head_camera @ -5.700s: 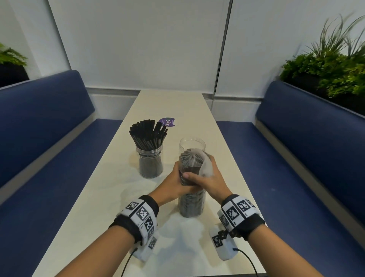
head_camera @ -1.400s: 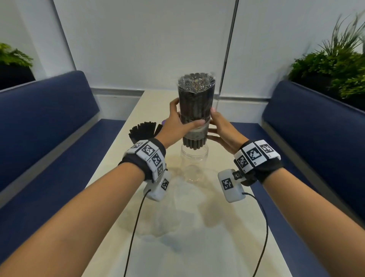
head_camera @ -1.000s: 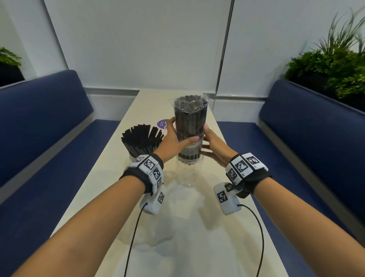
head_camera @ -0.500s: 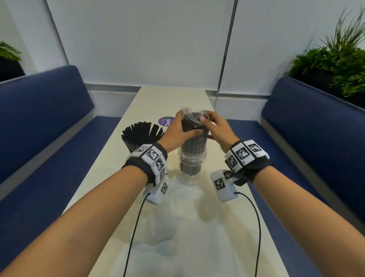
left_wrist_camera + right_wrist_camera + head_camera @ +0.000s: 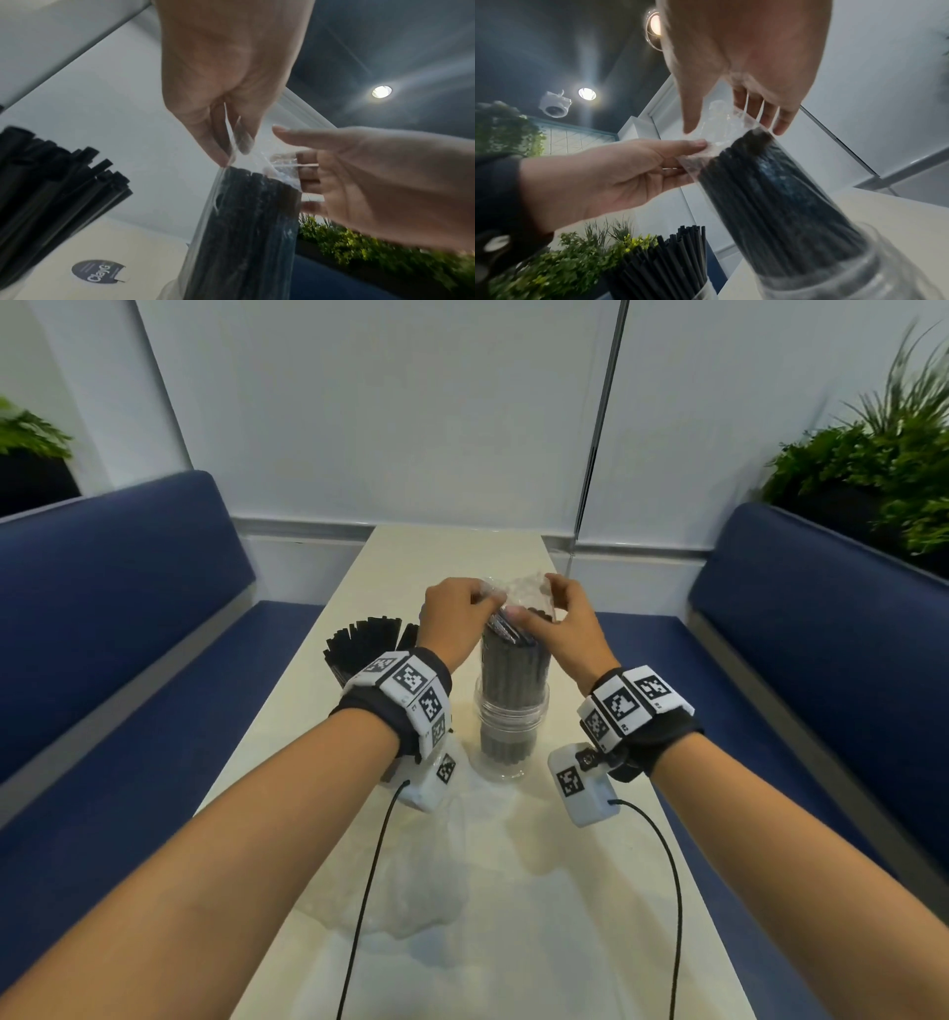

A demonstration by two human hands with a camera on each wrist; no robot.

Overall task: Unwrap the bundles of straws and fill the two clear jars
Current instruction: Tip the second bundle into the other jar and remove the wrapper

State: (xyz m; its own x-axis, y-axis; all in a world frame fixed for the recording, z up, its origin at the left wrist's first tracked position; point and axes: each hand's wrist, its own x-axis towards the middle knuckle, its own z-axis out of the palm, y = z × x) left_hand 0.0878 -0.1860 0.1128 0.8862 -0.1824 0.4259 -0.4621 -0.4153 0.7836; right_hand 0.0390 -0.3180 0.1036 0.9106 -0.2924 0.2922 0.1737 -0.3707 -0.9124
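Note:
A bundle of black straws (image 5: 513, 665) in a clear plastic wrap (image 5: 524, 588) stands upright in a clear jar (image 5: 511, 711) at mid-table. Both hands are at the bundle's top. My left hand (image 5: 485, 603) pinches the wrap's left edge between thumb and fingers (image 5: 231, 150). My right hand (image 5: 534, 613) grips the loose top of the wrap (image 5: 721, 119) between thumb and fingers. The wrap still sleeves the straws (image 5: 770, 192) down into the jar (image 5: 859, 274). A second jar full of loose black straws (image 5: 364, 639) stands to the left, its glass hidden behind my left wrist.
An empty crumpled plastic wrapper (image 5: 426, 880) lies on the cream table (image 5: 565, 942) near me. A round purple sticker (image 5: 99, 271) is on the table behind the jars. Blue benches (image 5: 102, 634) flank the table and planters (image 5: 873, 469) stand behind them.
The wrapped bundle, held high over the empty jar, has come down into it. Both hands slid from the bundle's sides up to the top of the wrap.

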